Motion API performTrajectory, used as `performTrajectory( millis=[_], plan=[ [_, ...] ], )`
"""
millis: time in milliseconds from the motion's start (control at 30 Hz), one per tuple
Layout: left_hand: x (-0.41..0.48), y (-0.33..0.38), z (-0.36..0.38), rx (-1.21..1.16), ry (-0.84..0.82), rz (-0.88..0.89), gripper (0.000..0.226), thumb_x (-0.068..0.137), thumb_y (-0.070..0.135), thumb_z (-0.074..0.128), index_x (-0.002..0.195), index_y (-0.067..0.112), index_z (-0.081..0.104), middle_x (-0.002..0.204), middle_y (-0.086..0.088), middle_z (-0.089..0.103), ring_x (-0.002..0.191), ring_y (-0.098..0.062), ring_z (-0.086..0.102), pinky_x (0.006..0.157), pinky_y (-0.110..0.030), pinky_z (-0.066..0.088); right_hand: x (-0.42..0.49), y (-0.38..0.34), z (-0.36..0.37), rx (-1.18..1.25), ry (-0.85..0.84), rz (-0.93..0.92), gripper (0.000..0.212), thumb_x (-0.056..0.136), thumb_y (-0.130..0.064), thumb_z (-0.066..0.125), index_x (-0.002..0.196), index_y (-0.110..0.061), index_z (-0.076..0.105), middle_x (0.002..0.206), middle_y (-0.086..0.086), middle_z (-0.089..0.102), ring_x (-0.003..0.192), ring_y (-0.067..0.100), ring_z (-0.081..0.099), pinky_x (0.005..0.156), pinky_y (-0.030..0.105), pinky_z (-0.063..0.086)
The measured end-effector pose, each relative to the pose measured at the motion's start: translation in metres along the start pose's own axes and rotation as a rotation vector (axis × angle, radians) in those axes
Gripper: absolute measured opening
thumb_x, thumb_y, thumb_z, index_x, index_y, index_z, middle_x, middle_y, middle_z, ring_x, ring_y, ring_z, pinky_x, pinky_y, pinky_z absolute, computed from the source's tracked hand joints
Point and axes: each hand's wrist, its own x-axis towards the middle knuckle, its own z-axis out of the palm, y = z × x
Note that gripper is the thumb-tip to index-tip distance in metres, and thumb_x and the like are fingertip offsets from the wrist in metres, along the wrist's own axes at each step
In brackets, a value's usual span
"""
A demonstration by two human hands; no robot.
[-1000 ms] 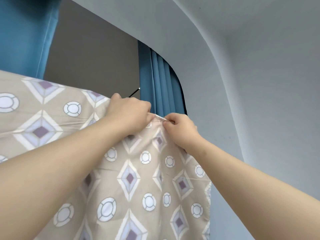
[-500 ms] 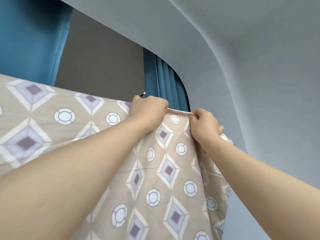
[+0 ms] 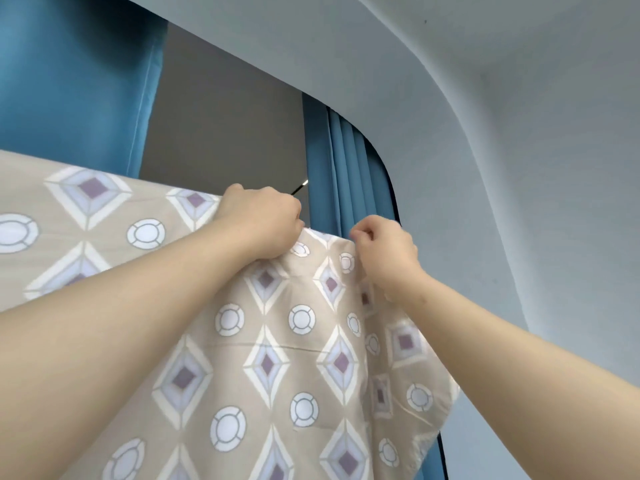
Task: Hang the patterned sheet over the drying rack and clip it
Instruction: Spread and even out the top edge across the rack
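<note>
Patterned sheet (image 3: 277, 341) fills the lower left and centre, draped from a straight top fold that runs from the left frame edge up to the two hands. Beige ground, rows of white-edged diamonds with lilac fill and purple centres, alternating with white circles ringed in grey. A faint horizontal crease crosses it mid-height. The right side hangs in loose vertical folds, paler where light comes through.

Left hand (image 3: 263, 226) sits on the top fold, fingers curled over it and clamped on the fabric, knuckles up. Right hand (image 3: 384, 251) is just beside it at the sheet's top right corner, thumb and forefinger pinched together on the edge, other fingers curled in. A short taut stretch of the top edge runs between the hands. Both forearms are bare.

The rack itself is covered by the sheet; a thin dark rod tip (image 3: 299, 187) sticking out just above the left hand is possibly part of it.

Behind: blue curtain (image 3: 69, 81) at upper left, second pleated blue curtain (image 3: 346, 168) behind the hands, grey panel (image 3: 225, 133) between them, pale wall (image 3: 519, 168) curving into the ceiling at right.
</note>
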Motion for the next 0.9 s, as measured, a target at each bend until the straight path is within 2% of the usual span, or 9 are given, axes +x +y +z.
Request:
performTrajectory(
  millis=[100, 167, 233, 267, 333, 433, 600, 767, 900],
  plan=[
    [-0.002, -0.010, 0.000, 0.058, -0.013, 0.006, 0.027, 0.098, 0.031, 0.032, 0.092, 0.023, 0.057, 0.100, -0.002, 0.064, 0.096, -0.026, 0.058, 0.075, -0.033, 0.025, 0.006, 0.004, -0.005, 0.121, 0.061, 0.043, 0.015, 0.094, -0.021, 0.042, 0.087, -0.022, 0.055, 0.083, -0.007, 0.060, 0.090, 0.021, 0.053, 0.097, 0.040, 0.041],
    [-0.003, -0.011, 0.001, 0.055, 0.012, 0.023, 0.027, 0.099, 0.029, 0.032, 0.092, 0.022, 0.057, 0.097, -0.002, 0.065, 0.093, -0.025, 0.058, 0.074, -0.032, 0.025, -0.002, 0.003, -0.007, 0.201, -0.118, 0.045, 0.015, 0.091, -0.036, 0.053, 0.094, -0.021, 0.055, 0.090, -0.011, 0.060, 0.097, 0.018, 0.057, 0.097, 0.042, 0.044],
    [-0.005, -0.009, 0.003, 0.055, 0.059, 0.030, 0.027, 0.099, 0.027, 0.031, 0.091, 0.022, 0.056, 0.093, 0.000, 0.066, 0.090, -0.024, 0.059, 0.074, -0.032, 0.025, -0.010, 0.002, -0.005, 0.189, -0.333, 0.081, 0.041, 0.082, -0.043, 0.064, 0.113, -0.016, 0.055, 0.111, -0.008, 0.059, 0.106, 0.017, 0.057, 0.096, 0.037, 0.046],
    [-0.006, -0.009, 0.004, 0.055, 0.078, 0.031, 0.028, 0.099, 0.026, 0.030, 0.092, 0.022, 0.057, 0.091, 0.000, 0.066, 0.090, -0.024, 0.059, 0.074, -0.032, 0.025, -0.013, 0.003, -0.004, 0.117, -0.428, 0.084, 0.043, 0.080, -0.038, 0.067, 0.111, -0.012, 0.056, 0.111, -0.004, 0.060, 0.102, 0.019, 0.059, 0.091, 0.037, 0.049],
    [-0.008, -0.008, 0.005, 0.056, 0.096, 0.027, 0.028, 0.099, 0.026, 0.029, 0.091, 0.022, 0.055, 0.091, 0.001, 0.066, 0.089, -0.023, 0.059, 0.075, -0.033, 0.025, -0.018, 0.008, -0.003, -0.073, -0.530, 0.079, 0.016, 0.079, -0.022, 0.065, 0.084, -0.007, 0.062, 0.083, 0.007, 0.065, 0.073, 0.023, 0.062, 0.069, 0.034, 0.055],
    [-0.012, -0.004, 0.003, 0.040, 0.054, 0.024, 0.027, 0.097, 0.035, 0.031, 0.085, 0.023, 0.052, 0.088, 0.002, 0.064, 0.091, -0.021, 0.056, 0.081, -0.036, 0.025, -0.015, 0.016, -0.006, -0.179, -0.385, 0.108, 0.027, 0.082, -0.011, 0.055, 0.056, -0.015, 0.047, 0.058, 0.002, 0.052, 0.058, 0.022, 0.051, 0.055, 0.026, 0.041],
    [-0.014, 0.004, 0.004, 0.005, 0.070, 0.010, 0.025, 0.095, 0.032, 0.039, 0.071, 0.024, 0.043, 0.086, 0.004, 0.061, 0.098, -0.021, 0.052, 0.087, -0.038, 0.026, -0.006, 0.023, -0.020, -0.090, 0.055, -0.039, 0.020, 0.089, -0.016, 0.046, 0.070, -0.019, 0.051, 0.077, 0.000, 0.056, 0.081, 0.025, 0.051, 0.061, 0.031, 0.037],
    [-0.021, 0.011, 0.010, -0.001, 0.096, 0.004, 0.013, 0.094, 0.024, 0.039, 0.083, 0.028, 0.046, 0.098, 0.004, 0.062, 0.104, -0.021, 0.049, 0.093, -0.037, 0.027, -0.010, 0.034, -0.033, -0.395, -0.443, 0.144, 0.018, 0.081, -0.021, 0.063, 0.069, -0.015, 0.051, 0.067, 0.001, 0.052, 0.066, 0.022, 0.053, 0.056, 0.027, 0.041],
    [-0.024, 0.021, 0.013, 0.004, 0.087, 0.031, 0.018, 0.094, 0.029, 0.036, 0.095, 0.024, 0.054, 0.095, 0.004, 0.061, 0.107, -0.023, 0.050, 0.102, -0.044, 0.022, -0.013, 0.039, -0.042, -0.299, -0.078, 0.096, 0.013, 0.084, -0.015, 0.047, 0.079, -0.014, 0.058, 0.070, 0.003, 0.058, 0.080, 0.030, 0.062, 0.078, 0.035, 0.047]
  ],
)
